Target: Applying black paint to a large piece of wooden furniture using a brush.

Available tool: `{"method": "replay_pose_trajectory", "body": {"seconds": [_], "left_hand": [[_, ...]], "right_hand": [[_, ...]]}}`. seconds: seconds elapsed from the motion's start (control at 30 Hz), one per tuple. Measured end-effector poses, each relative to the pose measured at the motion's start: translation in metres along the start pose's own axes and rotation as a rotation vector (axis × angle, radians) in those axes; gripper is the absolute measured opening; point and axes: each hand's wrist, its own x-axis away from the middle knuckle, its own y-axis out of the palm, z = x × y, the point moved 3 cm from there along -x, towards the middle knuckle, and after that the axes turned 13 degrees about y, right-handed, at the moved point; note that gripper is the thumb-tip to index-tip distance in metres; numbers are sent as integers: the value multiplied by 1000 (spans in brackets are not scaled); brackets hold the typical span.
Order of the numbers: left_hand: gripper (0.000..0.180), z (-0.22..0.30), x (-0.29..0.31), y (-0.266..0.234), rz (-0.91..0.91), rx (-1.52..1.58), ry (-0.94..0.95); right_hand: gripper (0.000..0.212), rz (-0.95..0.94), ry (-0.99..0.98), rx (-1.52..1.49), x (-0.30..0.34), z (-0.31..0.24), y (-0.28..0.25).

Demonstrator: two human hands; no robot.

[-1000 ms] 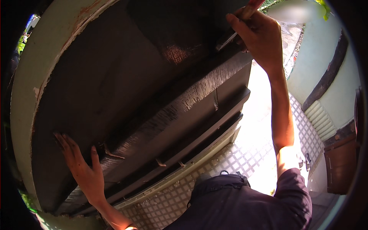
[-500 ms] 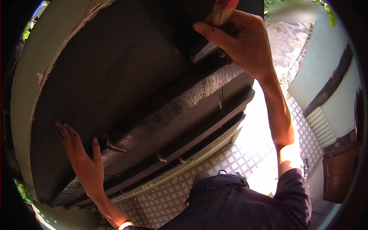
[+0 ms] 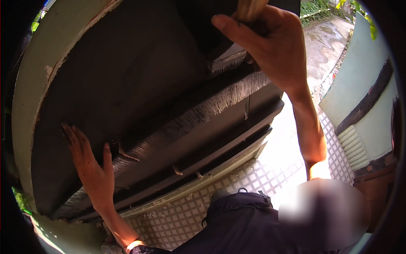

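Note:
My right hand (image 3: 277,46) is closed round the wooden handle of a flat paintbrush (image 3: 250,9) at the upper middle. Below my fingers the brush's wide end (image 3: 228,57) meets a dark panel (image 3: 105,80), just above a raised strip (image 3: 220,99). That strip is streaked black over paler wood. My left hand (image 3: 95,178) lies flat on the panel at the lower left, fingers spread and holding nothing; its fingertips are dark-stained. Part of the brush is hidden by my right hand.
A pale, chipped border (image 3: 50,63) curves along the panel's left. More dark ledges (image 3: 177,169) run beneath the strip, above a tiled floor (image 3: 169,230). To the right stand a pale green wall (image 3: 359,72) with a dark diagonal beam (image 3: 368,99) and a brown wooden piece (image 3: 372,192).
My right hand has shifted slightly with the brush, and the handle's red end has left the view. My left hand stays pressed on the panel. The whole view has tilted a little.

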Motion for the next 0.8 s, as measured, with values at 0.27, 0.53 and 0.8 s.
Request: {"method": "replay_pose_trajectory", "body": {"seconds": [0.27, 0.53, 0.8], "left_hand": [[67, 2, -3, 0, 10, 8, 9], [70, -3, -2, 3, 3, 16, 2], [69, 1, -3, 1, 21, 42, 25]], "right_hand": [[22, 177, -192, -18, -14, -21, 8], [22, -32, -47, 28, -3, -15, 11], [21, 312, -283, -8, -14, -46, 7]]}}
